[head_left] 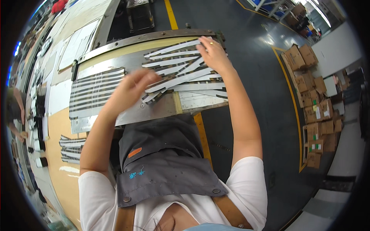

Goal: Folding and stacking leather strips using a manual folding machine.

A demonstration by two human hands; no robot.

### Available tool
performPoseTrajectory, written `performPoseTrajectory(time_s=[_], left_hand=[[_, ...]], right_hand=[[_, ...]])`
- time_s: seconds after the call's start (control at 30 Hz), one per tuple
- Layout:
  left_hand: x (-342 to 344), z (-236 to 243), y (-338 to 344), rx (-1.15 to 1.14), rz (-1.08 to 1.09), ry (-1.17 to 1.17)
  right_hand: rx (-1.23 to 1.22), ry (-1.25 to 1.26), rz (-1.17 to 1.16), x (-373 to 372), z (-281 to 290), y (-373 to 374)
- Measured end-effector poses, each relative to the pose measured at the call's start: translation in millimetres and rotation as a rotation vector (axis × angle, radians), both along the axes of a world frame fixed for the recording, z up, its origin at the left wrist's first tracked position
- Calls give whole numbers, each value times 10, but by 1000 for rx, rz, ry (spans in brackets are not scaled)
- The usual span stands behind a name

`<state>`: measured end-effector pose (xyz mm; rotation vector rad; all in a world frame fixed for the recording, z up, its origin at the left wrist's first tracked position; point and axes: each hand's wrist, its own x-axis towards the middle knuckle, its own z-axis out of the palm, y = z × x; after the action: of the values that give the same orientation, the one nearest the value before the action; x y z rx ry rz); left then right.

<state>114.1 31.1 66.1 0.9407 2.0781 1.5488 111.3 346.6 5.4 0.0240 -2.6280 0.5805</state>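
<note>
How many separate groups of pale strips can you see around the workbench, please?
3: loose strips under both hands, a neat row left on the metal plate, and a small pile lower left; more may be hidden.

free: bare metal plate (154, 111) front edge; blocked: loose white strips (181, 67) | neat strip rows (96, 90) left

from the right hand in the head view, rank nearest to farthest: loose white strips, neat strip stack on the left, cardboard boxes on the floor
1. Loose white strips: under the right hand, touching it.
2. Neat strip stack: left end of the metal tray.
3. Cardboard boxes: on the floor, far right.
</note>
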Motion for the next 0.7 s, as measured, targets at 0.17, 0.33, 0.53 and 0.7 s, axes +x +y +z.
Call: performPoseTrajectory(time_s=[0.17,0.33,0.53,0.7], left_hand=[[650,-421,-178,-210,-546,-181],[1011,-1211,183,1,-155,-514],[1298,-1002,328,368,82,-680],[1393,-1182,165,595,110,-1197]], right_hand=[[-3,-260,230,-418,-6,-460],[345,-31,223,71,28,-834],[408,-80,1,1087,59,-1417],[242,-59,-35,1644,-122,-1891]])
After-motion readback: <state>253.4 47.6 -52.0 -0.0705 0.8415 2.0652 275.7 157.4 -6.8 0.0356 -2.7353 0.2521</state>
